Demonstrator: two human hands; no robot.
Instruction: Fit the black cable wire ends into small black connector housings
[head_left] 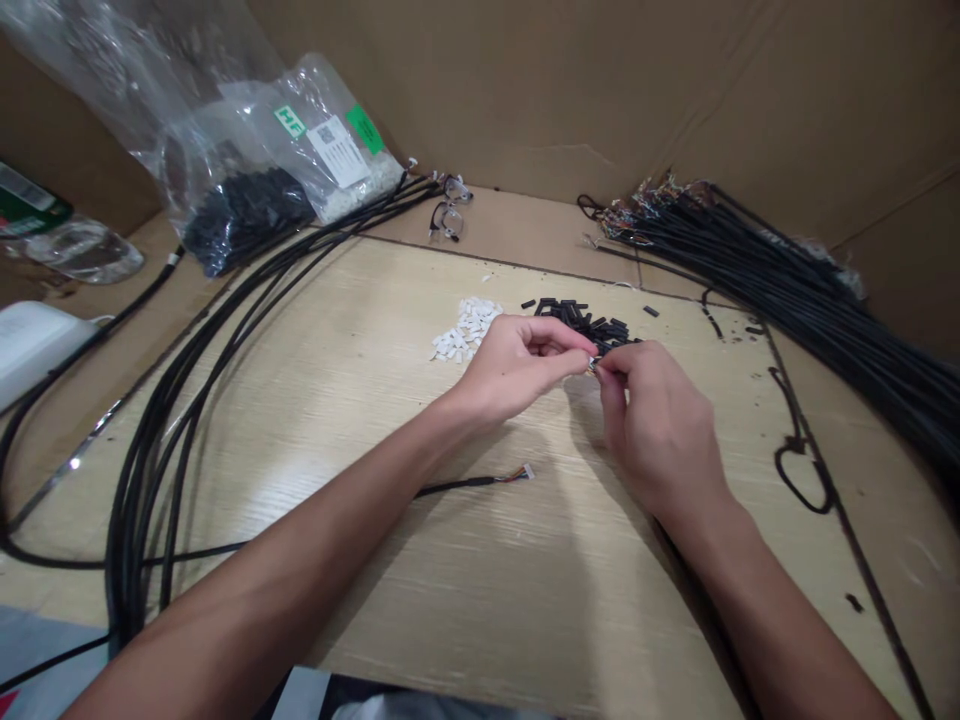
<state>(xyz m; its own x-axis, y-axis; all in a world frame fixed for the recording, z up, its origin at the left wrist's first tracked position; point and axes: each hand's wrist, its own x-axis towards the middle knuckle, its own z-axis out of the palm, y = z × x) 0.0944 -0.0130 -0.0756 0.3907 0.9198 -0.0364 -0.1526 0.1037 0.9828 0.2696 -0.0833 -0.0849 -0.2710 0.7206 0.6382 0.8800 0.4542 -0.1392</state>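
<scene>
My left hand (pixel 514 365) is closed in a pinch, thumb and forefinger on a tiny white connector (pixel 592 363) that is mostly hidden. Pressed up against it, the fingertips of my right hand (pixel 664 425) pinch thin coloured wires of a black cable (pixel 694 585), which runs back beneath my right forearm. Just behind my hands lie a pile of white connectors (pixel 469 328) and a heap of short black tubes (pixel 574 315). Below my left wrist, another cable end (pixel 480 482) rests on the table, its coloured wires leading into a white connector (pixel 529 471).
Black cables (pixel 161 430) curve along the left, and a thick bundle of cables (pixel 795 275) with bare wire ends lies at right. Plastic bags of black (pixel 240 215) and white parts (pixel 349 165), a bottle (pixel 67 235) and eyeglasses (pixel 448 220) are around the table (pixel 337 390). Cardboard walls (pixel 562 100) enclose it.
</scene>
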